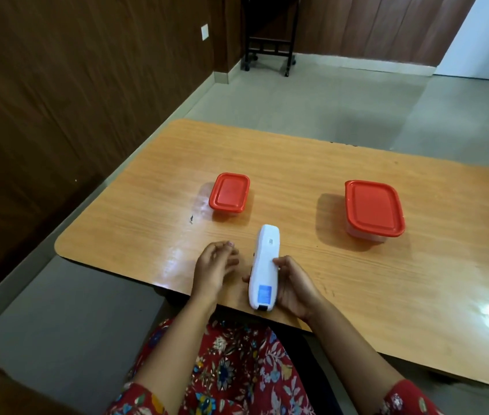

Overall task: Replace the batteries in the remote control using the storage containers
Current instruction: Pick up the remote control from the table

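Right now your right hand point(295, 287) grips the white remote control point(264, 271) from its right side, thumb on the upturned face and fingertips showing under the opposite edge. It is properly held rather than lying loose. The remote sits at the near edge of the surface point(416, 280), its near end just past that edge toward your lap. The face turned up is plain white, with a blue label and a small sticker and no buttons. That looks like the back, which would make sense because the battery cover should be there. Your left hand point(214, 268) holds nothing. Its fingers are relaxed and lightly bent, and it hovers just beside the remote on the left; it does not seem to touch it, though it is a little blurred. This split looks deliberate, with one hand steadying the body while the free one is placed to work the cover off. No cover seam or catch is clear enough to make out. Further back, the small red-lidded container point(229, 193) sits to the left and the larger red-lidded container point(373, 208) to the right, well apart and with the remote between them. Both lids are on, so you cannot tell which holds fresh batteries. The swap itself has probably not begun.
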